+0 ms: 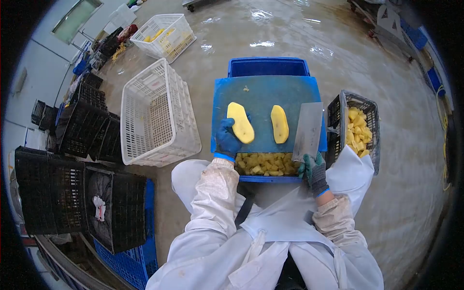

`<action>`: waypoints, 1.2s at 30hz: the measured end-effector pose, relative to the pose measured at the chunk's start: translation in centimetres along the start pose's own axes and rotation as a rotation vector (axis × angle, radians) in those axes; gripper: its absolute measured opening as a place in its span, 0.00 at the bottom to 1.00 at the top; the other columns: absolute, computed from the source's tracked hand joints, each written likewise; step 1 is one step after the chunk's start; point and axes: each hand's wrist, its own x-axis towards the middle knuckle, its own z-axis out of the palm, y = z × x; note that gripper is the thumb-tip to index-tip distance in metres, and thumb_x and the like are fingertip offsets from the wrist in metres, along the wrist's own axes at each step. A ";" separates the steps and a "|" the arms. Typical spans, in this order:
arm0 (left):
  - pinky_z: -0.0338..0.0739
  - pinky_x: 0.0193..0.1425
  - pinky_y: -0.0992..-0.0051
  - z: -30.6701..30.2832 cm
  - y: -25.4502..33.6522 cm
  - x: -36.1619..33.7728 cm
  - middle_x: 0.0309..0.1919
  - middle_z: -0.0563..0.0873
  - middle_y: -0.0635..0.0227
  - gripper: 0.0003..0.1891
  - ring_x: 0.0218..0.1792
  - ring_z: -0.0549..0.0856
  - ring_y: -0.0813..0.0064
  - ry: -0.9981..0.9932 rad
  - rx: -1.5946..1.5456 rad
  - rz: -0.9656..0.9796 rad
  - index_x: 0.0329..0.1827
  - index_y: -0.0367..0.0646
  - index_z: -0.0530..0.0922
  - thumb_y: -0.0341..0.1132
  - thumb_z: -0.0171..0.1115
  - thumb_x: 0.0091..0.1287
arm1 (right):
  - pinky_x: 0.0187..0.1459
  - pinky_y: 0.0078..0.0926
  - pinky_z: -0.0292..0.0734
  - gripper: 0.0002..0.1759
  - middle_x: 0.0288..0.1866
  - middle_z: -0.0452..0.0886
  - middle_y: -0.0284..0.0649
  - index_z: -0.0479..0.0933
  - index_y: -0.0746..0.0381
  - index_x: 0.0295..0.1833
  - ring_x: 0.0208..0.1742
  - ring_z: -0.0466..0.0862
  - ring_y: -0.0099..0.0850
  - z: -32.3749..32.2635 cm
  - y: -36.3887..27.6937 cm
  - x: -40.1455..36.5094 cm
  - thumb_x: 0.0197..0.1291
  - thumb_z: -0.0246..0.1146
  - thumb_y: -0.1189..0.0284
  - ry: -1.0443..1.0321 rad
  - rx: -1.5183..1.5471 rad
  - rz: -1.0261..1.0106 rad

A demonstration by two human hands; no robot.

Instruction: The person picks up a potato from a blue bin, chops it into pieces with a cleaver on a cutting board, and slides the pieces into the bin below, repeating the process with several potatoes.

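Note:
My left hand [226, 138], in a blue glove, is closed on a peeled potato piece [240, 123] with a flat cut face turned up. A second potato piece [280, 124] lies to its right on the blue cutting board [261, 92]. In my right hand [313, 169], gloved in green and grey, is the handle of a cleaver [308, 128]. Its broad blade points away from me over the board's right side. Potato chunks [266, 164] fill the near part of the blue bin [268, 67] under the board.
A dark crate [343, 104] holding potato chunks [357, 130] stands right of the board. To the left are a white crate [162, 116] and, farther off, another white crate [166, 24] with yellow pieces. Black crates [116, 208] are stacked at the far left. The floor [406, 193] looks wet.

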 end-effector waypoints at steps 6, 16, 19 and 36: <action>0.72 0.60 0.65 -6.0 -1.4 1.8 0.50 0.79 0.61 0.20 0.54 0.78 0.65 0.214 0.640 0.242 0.58 0.39 0.70 0.29 0.54 0.61 | 0.14 0.22 0.69 0.10 0.26 0.76 0.34 0.70 0.59 0.51 0.17 0.74 0.23 0.1 -0.2 -0.3 0.65 0.56 0.72 -0.012 -0.069 -0.006; 0.84 0.31 0.72 -11.1 -0.6 -3.0 0.44 0.82 0.59 0.15 0.38 0.84 0.66 0.141 1.111 0.144 0.54 0.39 0.74 0.33 0.59 0.66 | 0.32 0.44 0.76 0.14 0.32 0.81 0.53 0.74 0.61 0.50 0.33 0.83 0.47 5.6 -0.7 -2.7 0.61 0.58 0.67 -0.260 -0.932 -0.499; 0.82 0.39 0.68 -9.9 -1.6 -3.8 0.45 0.82 0.56 0.14 0.42 0.83 0.60 0.123 1.261 0.218 0.52 0.37 0.75 0.34 0.58 0.66 | 0.32 0.49 0.75 0.13 0.26 0.80 0.52 0.74 0.60 0.43 0.29 0.82 0.51 8.0 -0.9 -3.4 0.60 0.57 0.62 -0.283 -1.212 -0.529; 0.79 0.52 0.66 -7.4 -0.9 -4.1 0.49 0.82 0.56 0.16 0.51 0.81 0.60 0.348 0.951 -0.142 0.55 0.36 0.76 0.37 0.52 0.71 | 0.43 0.50 0.75 0.16 0.38 0.81 0.57 0.72 0.63 0.47 0.42 0.82 0.54 10.2 1.2 3.2 0.59 0.57 0.63 -0.290 -1.337 -0.303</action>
